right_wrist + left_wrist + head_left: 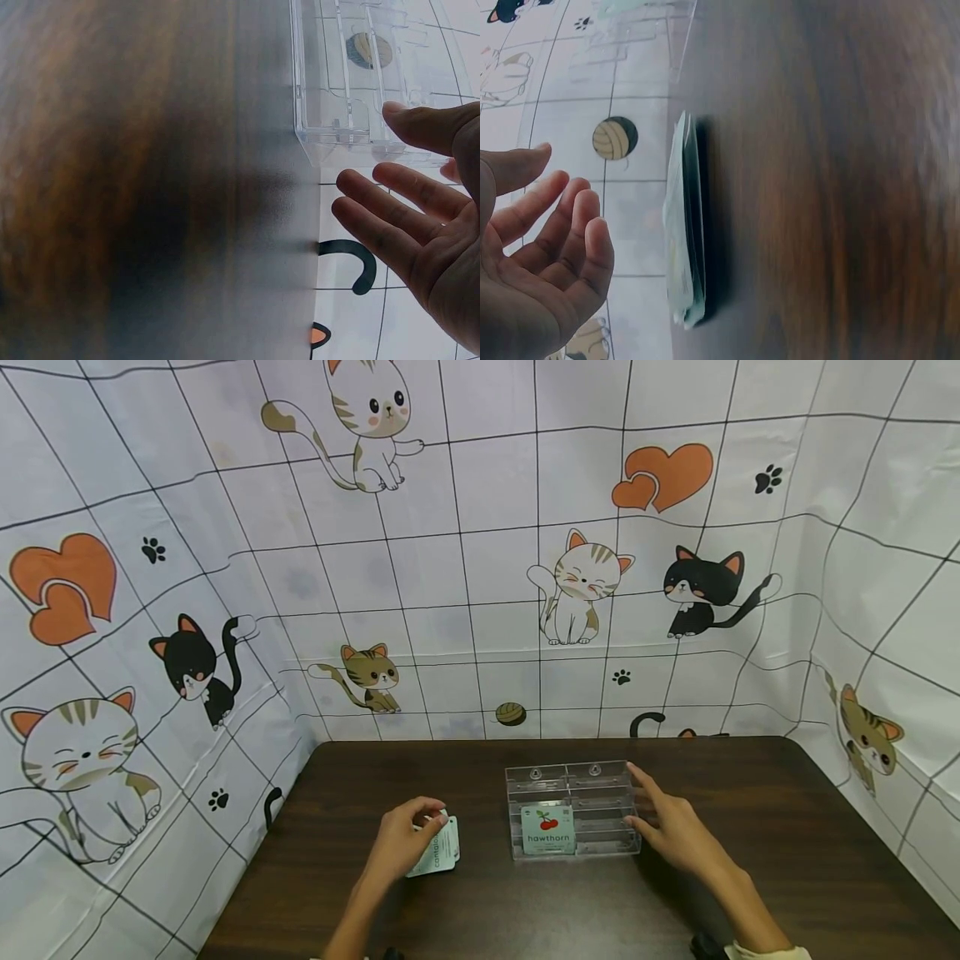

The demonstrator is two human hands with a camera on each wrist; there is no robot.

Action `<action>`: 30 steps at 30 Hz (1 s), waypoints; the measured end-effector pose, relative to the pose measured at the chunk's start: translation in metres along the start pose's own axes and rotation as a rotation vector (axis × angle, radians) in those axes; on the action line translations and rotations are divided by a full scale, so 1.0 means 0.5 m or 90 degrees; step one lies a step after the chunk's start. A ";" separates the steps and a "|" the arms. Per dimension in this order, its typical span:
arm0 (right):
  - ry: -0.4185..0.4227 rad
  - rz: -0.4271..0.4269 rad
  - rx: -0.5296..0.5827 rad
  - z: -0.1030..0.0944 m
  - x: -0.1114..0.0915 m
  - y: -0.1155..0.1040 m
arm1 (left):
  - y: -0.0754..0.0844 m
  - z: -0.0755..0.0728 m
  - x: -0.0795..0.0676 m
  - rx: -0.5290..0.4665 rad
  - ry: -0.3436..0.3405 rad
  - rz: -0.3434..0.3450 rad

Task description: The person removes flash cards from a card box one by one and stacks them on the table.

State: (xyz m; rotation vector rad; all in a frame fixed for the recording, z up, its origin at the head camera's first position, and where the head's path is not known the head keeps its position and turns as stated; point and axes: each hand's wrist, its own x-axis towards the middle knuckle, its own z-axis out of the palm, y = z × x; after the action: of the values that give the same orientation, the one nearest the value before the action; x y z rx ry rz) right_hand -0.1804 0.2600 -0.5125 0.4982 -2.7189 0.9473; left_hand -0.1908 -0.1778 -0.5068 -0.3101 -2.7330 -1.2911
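A small stack of pale green cards (441, 852) lies on the table, the top one printed with a word partly covered by my left hand (407, 837). In the left wrist view the stack (682, 232) shows edge-on, and the hand's loosely bent fingers (577, 232) are apart from it with nothing between them and the thumb. A clear plastic tiered rack (600, 817) stands to the right, bearing a green card (547, 829) that reads "hawthorn" with red fruit, at its front left. My right hand (678, 831) is at the rack's right side, thumb and index fingertip right at its edge.
The dark brown wooden table (480, 910) runs to a white curtain (487, 568) printed with grid lines, cats, hearts and paw prints. The rack has two columns of stepped tiers, with a divider down the middle.
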 end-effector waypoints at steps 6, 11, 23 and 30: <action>-0.002 0.002 0.005 0.000 0.000 0.000 | 0.018 0.020 0.004 -0.010 -0.024 0.016; -0.009 0.006 0.004 -0.002 0.001 0.000 | 0.036 0.038 0.008 -0.020 -0.036 0.032; -0.010 0.011 -0.001 -0.003 0.003 -0.001 | 0.078 0.078 0.019 -0.032 -0.045 0.073; -0.016 0.021 0.001 -0.002 0.003 0.001 | 0.091 0.097 0.025 -0.038 -0.046 0.074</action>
State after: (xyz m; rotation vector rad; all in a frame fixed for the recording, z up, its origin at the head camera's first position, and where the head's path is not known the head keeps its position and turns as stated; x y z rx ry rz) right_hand -0.1816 0.2606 -0.5116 0.4699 -2.7570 0.9587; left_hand -0.1929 -0.1102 -0.5013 -0.5234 -2.6917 -1.3580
